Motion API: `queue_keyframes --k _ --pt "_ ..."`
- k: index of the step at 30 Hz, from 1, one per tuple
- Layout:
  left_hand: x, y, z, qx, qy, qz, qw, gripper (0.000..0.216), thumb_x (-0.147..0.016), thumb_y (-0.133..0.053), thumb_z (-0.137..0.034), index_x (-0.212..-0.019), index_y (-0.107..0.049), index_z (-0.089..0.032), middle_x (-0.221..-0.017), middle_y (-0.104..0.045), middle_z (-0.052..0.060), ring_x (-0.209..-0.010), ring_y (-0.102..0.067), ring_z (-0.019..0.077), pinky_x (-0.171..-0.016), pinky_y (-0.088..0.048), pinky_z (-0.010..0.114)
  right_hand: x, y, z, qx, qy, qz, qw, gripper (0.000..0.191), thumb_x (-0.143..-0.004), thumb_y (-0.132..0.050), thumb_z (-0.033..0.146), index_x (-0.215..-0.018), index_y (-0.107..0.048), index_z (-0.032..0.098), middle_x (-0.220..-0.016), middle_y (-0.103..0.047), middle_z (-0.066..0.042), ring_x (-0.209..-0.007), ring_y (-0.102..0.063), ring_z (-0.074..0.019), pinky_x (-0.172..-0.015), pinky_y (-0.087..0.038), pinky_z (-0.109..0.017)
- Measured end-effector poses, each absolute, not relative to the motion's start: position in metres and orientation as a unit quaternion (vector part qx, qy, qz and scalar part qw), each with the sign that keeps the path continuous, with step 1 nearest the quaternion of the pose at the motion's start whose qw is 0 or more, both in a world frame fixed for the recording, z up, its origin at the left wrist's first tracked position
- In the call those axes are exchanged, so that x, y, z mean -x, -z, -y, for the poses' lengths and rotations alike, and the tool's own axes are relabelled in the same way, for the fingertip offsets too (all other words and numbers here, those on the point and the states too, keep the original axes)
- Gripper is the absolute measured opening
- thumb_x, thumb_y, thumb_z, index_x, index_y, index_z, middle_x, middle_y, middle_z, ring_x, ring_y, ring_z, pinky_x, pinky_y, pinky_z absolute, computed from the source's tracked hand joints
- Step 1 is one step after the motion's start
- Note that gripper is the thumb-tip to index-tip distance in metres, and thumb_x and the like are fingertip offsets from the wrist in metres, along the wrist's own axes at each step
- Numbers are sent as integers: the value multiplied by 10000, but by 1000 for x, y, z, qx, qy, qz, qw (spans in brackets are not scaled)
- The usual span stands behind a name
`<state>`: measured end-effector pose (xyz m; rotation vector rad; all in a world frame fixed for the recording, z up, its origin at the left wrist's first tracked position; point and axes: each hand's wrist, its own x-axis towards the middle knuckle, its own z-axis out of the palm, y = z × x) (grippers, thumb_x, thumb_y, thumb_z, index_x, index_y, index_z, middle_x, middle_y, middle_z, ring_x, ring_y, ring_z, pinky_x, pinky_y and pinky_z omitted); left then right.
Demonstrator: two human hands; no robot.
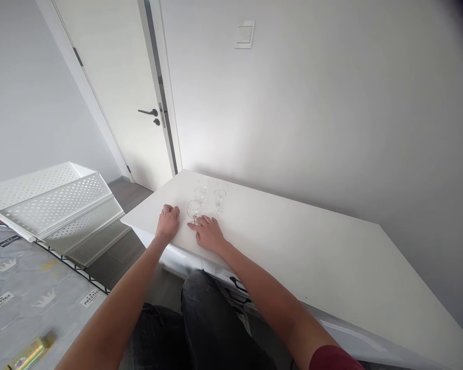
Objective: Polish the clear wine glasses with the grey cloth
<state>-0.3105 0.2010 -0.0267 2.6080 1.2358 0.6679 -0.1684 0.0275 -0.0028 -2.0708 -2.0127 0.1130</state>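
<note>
One glass (193, 209), between left hand (167, 222), right hand (209, 234)

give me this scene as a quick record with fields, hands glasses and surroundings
surface: white rectangular tabletop against a white wall
glasses: at least three small clear stemmed glasses, upright, clustered together
left hand: fingers curled, resting on the tabletop left of the glasses
right hand: fingers flat, tips at the foot of the nearest glass
nearby: white perforated shelf rack, white door with dark handle

Left hand (168, 222) fisted, right hand (209, 234) flat
</note>
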Motion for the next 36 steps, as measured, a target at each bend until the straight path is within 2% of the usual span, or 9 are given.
queue_keyframes --k 4,8,10,14,19,22,24,31,36 --pt "311 26 -202 -875 -234 -411 100 331 -1043 -341 -265 -1060 -665 -197 -1189 -487 163 -1049 -572 303 -948 -491 470 161 9 8 696 -34 695 179 522 -1034 -472 288 -1543 -518 390 -1653 -354 -83 -1457 -390 -288 -1181 -329 -467" --pt "312 25 -201 -864 -257 -419 111 329 -1041 -335 -254 -1056 -657 -192 -1158 -492 161 -1042 -576 294 -957 -501 459 125 4 64 700 -88 671 226 606 -981 -585 453 -1560 -484 307 -1383 -509 -128 -1252 -486 -298 -1125 -399 -493" --pt "312 23 -200 -857 -271 -423 112 322 -1039 -327 -241 -1061 -644 -191 -1143 -493 156 -1064 -574 291 -979 -499 454 89 -4 89 656 -188 693 231 503 -1005 -497 319 -1507 -514 321 -1284 -544 -86 -1215 -512 -250 -1142 -404 -464" --pt "315 15 -197 -850 -310 -411 111 301 -1036 -315 -225 -1045 -614 -191 -1140 -508 147 -1077 -567 269 -1010 -490 429 9 -15 121 585 -360 687 238 503 -811 -549 153 -1301 -613 251 -1205 -614 -50 -1089 -595 -224 -945 -518 -355" --pt "331 11 -167 -779 -483 -391 76 249 -1039 -356 -258 -983 -587 -183 -1063 -535 124 -1017 -563 248 -952 -486 416 -41 6 135 546 -422 524 499 140 -805 -672 227 -931 -614 211 -912 -647 -21 -811 -601 -193 -730 -477 -310" --pt "338 15 -112 -729 -573 -374 25 201 -1026 -428 -283 -983 -590 -172 -1001 -556 103 -960 -556 241 -905 -484 413 -52 16 136 457 -418 371 692 171 -816 -737 265 -861 -579 216 -858 -618 -18 -777 -577 -183 -699 -442 -303" --pt "330 15 -66 -747 -572 -338 25 134 -996 -513 -284 -988 -598 -180 -953 -587 88 -958 -570 244 -888 -488 403 -59 16 135 414 -416 313 747 200 -790 -769 232 -841 -576 222 -852 -599 -9 -782 -558 -174 -707 -436 -297" --pt "222 -12 0 -746 -353 -418 379 364 -980 -580 -513 -1198 -565 -221 -864 -714 38 -750 -681 202 -689 -532 332 -78 19 130 433 -425 257 752 373 -692 -611 213 -1055 -690 253 -847 -555 3 -754 -506 -172 -722 -455 -323" --pt "176 -10 -31 -694 -335 -477 423 646 -917 -644 -584 -1373 -452 -169 -863 -765 62 -702 -707 204 -660 -544 338 -77 23 135 644 -281 391 595 375 -815 -666 393 -1163 -705 261 -1032 -581 -43 -907 -542 -215 -859 -479 -381"
